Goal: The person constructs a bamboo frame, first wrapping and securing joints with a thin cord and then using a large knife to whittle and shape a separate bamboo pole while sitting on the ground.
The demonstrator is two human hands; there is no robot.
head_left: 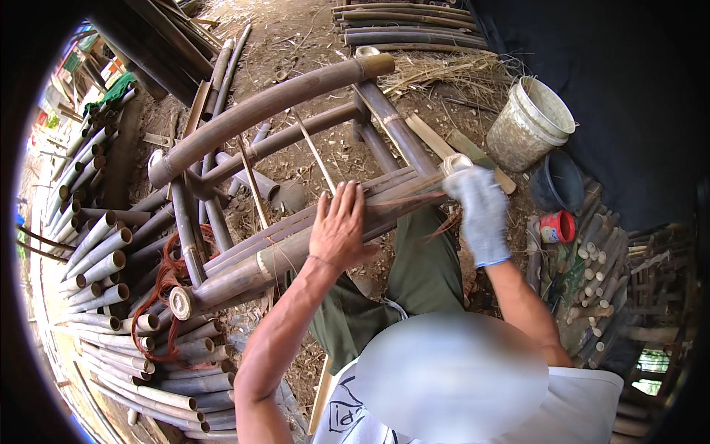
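Note:
A bamboo frame [262,111] with thick poles and thin uprights lies across my lap. My left hand [340,226], bare, rests on its near rail [237,277]. The fingers lie stretched and slightly apart over the parallel split bamboo pieces [303,220], the thumb pointing right. My right hand [477,203], in a grey knit glove, is at the rail's right end, blurred by motion. Its fingers look closed on a reddish-brown strip [414,200] running along the rail. A thin reddish tie [279,250] circles the rail left of my left hand.
Cut bamboo poles [111,296] are stacked at the left, with tangled reddish-brown strips [168,274] beside them. At the right stand a dirty white bucket [518,122], a dark bucket [558,185], a red container [558,226] and short bamboo pieces [592,285]. More poles [407,37] lie at the back.

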